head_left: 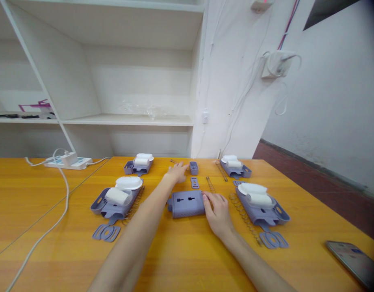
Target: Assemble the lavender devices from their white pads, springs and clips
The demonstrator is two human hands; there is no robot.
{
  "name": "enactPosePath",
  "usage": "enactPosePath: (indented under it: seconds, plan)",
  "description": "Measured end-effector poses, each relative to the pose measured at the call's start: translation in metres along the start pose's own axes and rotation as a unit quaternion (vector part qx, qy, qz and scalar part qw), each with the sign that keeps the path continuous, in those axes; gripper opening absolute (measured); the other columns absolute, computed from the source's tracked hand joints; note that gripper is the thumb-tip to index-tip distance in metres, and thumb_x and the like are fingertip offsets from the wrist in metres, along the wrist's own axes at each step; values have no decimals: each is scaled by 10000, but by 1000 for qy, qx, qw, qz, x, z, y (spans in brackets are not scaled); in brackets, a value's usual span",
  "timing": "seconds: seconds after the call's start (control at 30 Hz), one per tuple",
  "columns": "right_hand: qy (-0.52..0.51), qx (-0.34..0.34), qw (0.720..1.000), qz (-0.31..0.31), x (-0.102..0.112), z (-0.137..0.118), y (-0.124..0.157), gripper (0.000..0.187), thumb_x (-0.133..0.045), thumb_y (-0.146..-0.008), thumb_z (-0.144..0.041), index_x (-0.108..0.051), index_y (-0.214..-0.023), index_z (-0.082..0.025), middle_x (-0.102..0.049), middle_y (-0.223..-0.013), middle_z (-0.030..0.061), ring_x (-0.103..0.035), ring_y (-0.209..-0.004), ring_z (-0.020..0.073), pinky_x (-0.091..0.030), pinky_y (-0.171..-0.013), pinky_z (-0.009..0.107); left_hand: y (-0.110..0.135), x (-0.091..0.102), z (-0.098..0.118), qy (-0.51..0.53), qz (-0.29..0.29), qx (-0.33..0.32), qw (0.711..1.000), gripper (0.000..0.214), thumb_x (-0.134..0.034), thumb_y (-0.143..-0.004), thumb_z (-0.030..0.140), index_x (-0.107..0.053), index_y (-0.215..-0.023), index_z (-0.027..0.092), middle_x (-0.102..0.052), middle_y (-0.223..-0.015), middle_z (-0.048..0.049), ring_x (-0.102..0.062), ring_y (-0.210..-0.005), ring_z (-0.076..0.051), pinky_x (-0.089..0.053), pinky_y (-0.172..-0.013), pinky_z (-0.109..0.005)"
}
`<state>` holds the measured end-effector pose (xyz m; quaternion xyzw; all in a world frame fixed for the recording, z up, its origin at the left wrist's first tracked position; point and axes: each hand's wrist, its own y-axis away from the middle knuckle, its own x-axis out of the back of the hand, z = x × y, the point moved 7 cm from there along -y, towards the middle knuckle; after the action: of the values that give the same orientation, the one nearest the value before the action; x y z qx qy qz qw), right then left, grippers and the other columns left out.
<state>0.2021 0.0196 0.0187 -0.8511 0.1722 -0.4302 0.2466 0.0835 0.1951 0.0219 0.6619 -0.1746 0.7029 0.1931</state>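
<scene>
A purple plastic block (187,204) with socket holes lies at the middle of the orange table (187,259). My right hand (217,213) rests on the block's right end, fingers curled over its edge. My left hand (176,172) reaches far across the table, fingers stretched out and apart, tips next to a small purple cap (193,167). A small flat purple strip (194,183) lies between that cap and the block. A thin metal spring (210,184) lies just right of the strip.
Purple trays with white parts stand at near left (116,199), far left (139,164), far right (235,166) and near right (261,202). Flat purple plates (107,232) (273,239), a long spring (246,219), a power strip (68,161) with cable, and a phone (355,261) lie about.
</scene>
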Motion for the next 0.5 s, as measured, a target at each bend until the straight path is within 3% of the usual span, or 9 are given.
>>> enactPosePath:
  seconds: [0.27,0.5]
  plan:
    - [4,-1,1000,0,0,-1,-1,249,-394,-908,-273,-629,-963,-210,-674,-946,30,-579,-906,187,-350,-885,364,-1,-1,5,14,8,-12,1000,554,-450,-786,225,-314,-1323,230,-430,-1338,-112,-444,-1199,-264,-399,-949,-426]
    - [2,4,1000,1,0,-1,0,249,-398,-902,-271,-631,-967,-209,-677,-951,36,-585,-916,189,-356,-887,363,6,2,2,4,14,-20,1000,419,-388,-819,225,-438,-1235,240,-438,-1319,-98,-426,-1208,-264,-392,-953,-434]
